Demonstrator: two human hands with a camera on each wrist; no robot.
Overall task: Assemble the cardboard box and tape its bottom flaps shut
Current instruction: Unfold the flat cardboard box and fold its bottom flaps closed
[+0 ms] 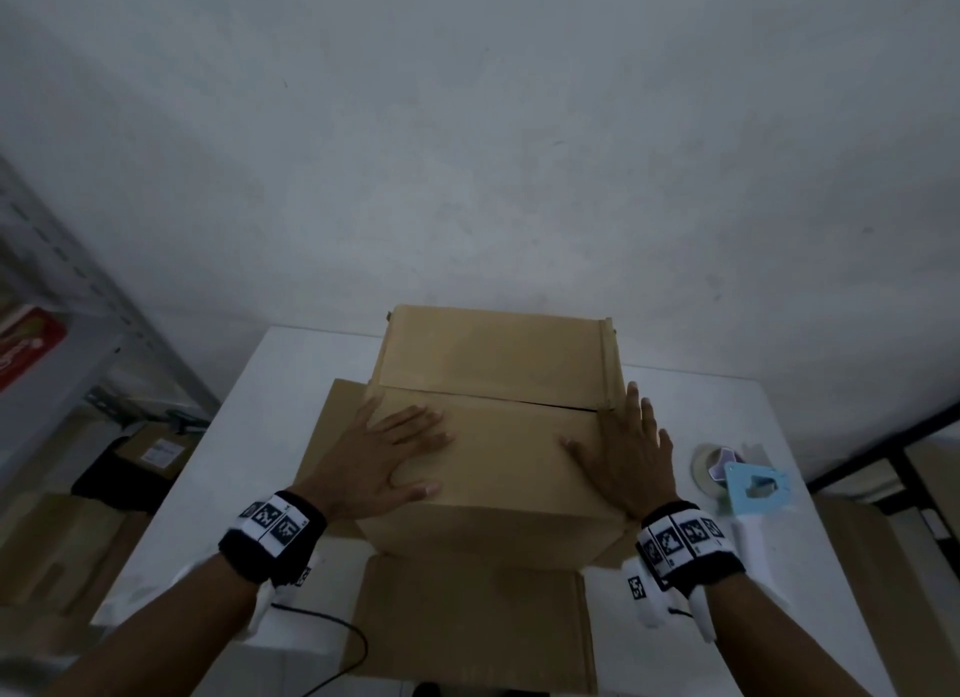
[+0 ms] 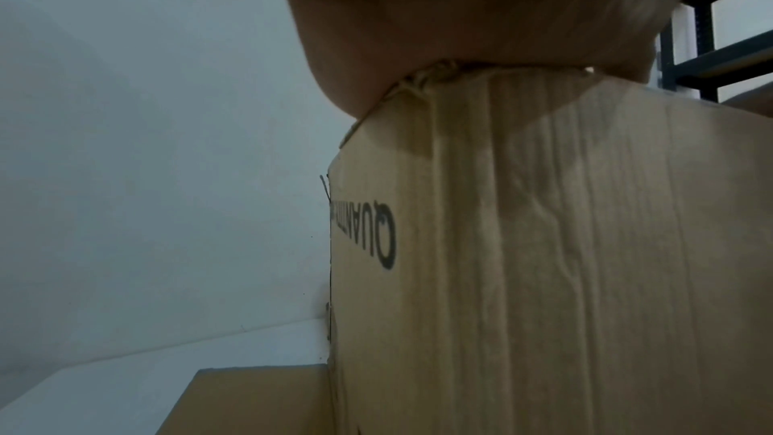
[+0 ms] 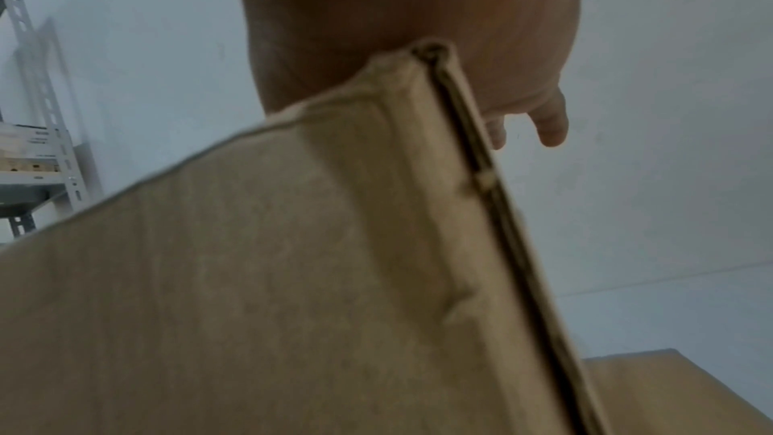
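A brown cardboard box (image 1: 498, 363) stands upside down on the white table (image 1: 701, 400), its two long bottom flaps folded shut and meeting at a seam across the middle. My left hand (image 1: 387, 457) lies flat with spread fingers on the near flap's left part. My right hand (image 1: 631, 452) lies flat at the near flap's right edge, fingers reaching the seam. In the left wrist view the palm (image 2: 481, 9) presses on the box's top corner above a side wall (image 2: 564, 260) printed with black letters. The right wrist view shows the palm (image 3: 418, 5) on the box corner (image 3: 430, 52).
A tape dispenser with a light blue body (image 1: 756, 486) and a tape roll (image 1: 709, 467) lies on the table right of the box. The box's lower flaps (image 1: 467, 618) spread out on the table. Metal shelving (image 1: 62, 301) with cartons stands at left; dark shelving (image 2: 719, 45) at right.
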